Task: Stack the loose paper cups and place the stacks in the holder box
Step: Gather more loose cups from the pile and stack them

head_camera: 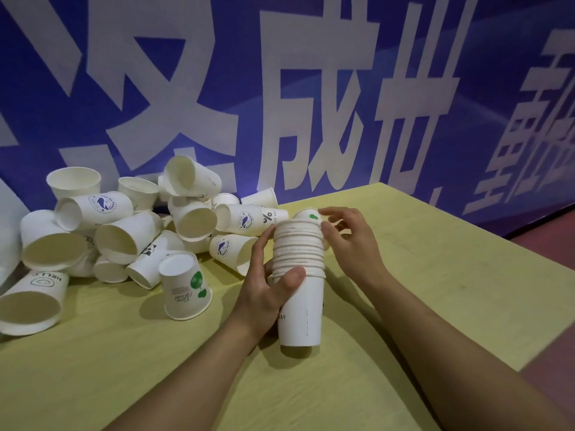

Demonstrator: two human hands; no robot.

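Observation:
A stack of several nested white paper cups [300, 293] stands on the yellow-green table [435, 275], rims bunched along its upper half. My left hand [270, 284] grips the stack's middle from the left, thumb across the front. My right hand [348, 237] is at the stack's top right, fingertips touching the topmost cup [309, 216], which bears a green mark. A heap of loose white cups [130, 225] lies at the back left. One cup with a green print [185, 286] stands upside down beside the heap. No holder box is in view.
A blue wall banner with big white characters [311, 104] rises right behind the table. The table's right edge [513, 353] runs diagonally, with reddish floor [550, 368] beyond it. A tipped cup [31, 303] lies near the left border.

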